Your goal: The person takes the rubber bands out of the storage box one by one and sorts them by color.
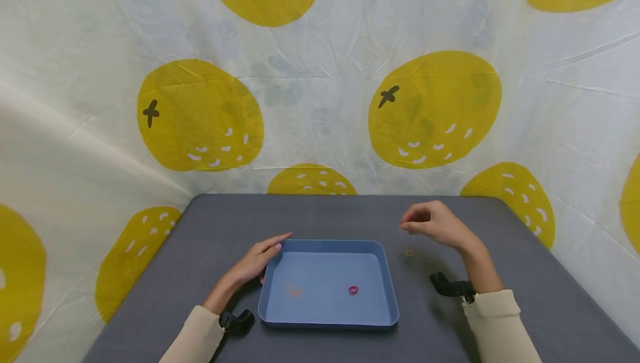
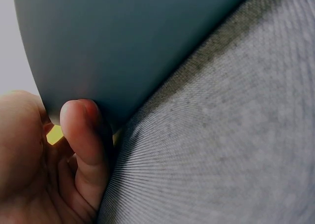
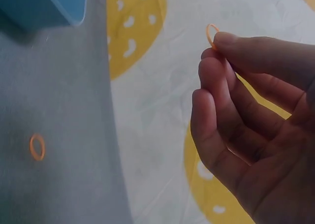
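A shallow blue tray sits on the table. My left hand holds its back left corner, thumb at the rim; in the left wrist view curled fingers lie against the tray's outer wall. To the right of the tray and raised over the table, my right hand pinches a small orange rubber band between thumb and fingertip. Another orange rubber band lies on the table below that hand. Inside the tray are pale orange bands on the left and dark pink bands on the right.
The grey table reaches back to a hanging white cloth printed with yellow fruit. A black wrist strap mount is on the left wrist and another mount on the right.
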`<state>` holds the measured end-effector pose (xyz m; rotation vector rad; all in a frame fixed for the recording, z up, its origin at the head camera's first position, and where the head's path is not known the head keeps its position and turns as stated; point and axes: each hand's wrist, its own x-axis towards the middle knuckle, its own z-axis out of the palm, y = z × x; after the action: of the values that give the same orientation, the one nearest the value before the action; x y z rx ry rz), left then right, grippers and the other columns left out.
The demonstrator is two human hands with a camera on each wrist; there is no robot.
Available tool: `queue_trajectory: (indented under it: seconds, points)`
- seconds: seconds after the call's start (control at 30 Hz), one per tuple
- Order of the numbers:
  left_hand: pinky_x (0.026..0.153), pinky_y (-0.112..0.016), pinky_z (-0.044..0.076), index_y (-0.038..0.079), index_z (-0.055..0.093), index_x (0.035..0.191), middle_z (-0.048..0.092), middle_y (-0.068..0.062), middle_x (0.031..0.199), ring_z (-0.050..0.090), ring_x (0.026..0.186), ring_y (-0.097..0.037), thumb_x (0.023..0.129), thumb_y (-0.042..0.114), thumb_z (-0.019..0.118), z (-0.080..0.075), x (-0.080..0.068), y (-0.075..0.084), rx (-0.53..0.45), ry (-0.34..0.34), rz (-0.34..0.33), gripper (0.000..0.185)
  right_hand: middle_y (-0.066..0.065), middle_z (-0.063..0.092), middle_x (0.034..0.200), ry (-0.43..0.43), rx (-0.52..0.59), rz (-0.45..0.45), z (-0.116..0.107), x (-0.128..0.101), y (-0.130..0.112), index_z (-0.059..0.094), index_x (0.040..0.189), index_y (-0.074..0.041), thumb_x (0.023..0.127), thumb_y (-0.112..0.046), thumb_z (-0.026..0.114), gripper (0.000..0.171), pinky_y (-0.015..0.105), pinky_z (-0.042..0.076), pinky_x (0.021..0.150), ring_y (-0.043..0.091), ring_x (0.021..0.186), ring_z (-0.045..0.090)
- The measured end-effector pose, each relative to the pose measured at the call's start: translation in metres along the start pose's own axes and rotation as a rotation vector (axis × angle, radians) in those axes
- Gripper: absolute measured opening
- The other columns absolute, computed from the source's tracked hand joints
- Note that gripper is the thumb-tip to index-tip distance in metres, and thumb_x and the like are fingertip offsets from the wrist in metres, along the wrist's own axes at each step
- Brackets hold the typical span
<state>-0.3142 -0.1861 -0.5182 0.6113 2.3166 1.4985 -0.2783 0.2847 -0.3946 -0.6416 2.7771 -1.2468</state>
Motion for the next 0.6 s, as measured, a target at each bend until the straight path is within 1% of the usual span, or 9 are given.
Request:
queue_trajectory:
  seconds: [0.23,0.37,0.47,0.6]
  points:
    - [0.043,-0.032,0.049,0.026,0.043,0.160,0.047,-0.019,0.154,0.048,0.041,-0.013,0.113,0.036,0.042,0.000,0.000,0.001,0.024,0.009,0.015,0.048,0.008,0.075,0.093,-0.004,-0.036,0.043,-0.005,-0.004,0.015,0.077,0.101,-0.002,0.098,-0.013,0.071,0.013,0.026,0.056,0.070,0.013,0.079,0.066]
    - [0.043,-0.030,0.048,0.027,0.043,0.159,0.048,-0.019,0.154,0.047,0.041,-0.013,0.113,0.035,0.042,0.000,0.001,0.001,0.019,0.010,0.014,0.047,0.012,0.074,0.089,-0.004,-0.070,0.091,-0.006,-0.005,0.027,0.077,0.098,-0.001,0.096,-0.012,0.073,0.012,0.028,0.053,0.066,0.018,0.075,0.065]
    - [0.042,-0.031,0.047,0.026,0.044,0.159,0.048,-0.021,0.153,0.047,0.041,-0.014,0.113,0.034,0.042,0.000,0.001,0.002,0.019,0.010,0.024,0.047,0.014,0.073,0.086,-0.013,-0.094,0.126,-0.005,-0.006,0.038,0.076,0.097,0.000,0.096,-0.010,0.072,0.011,0.028,0.050,0.062,0.020,0.072,0.062]
    - [0.042,-0.033,0.047,0.024,0.044,0.159,0.047,-0.022,0.153,0.047,0.041,-0.016,0.113,0.033,0.042,0.001,0.000,0.003,0.019,0.010,0.029,0.047,0.013,0.072,0.082,-0.028,-0.117,0.151,-0.002,-0.006,0.054,0.077,0.095,0.000,0.094,-0.008,0.073,0.009,0.027,0.049,0.060,0.014,0.068,0.059]
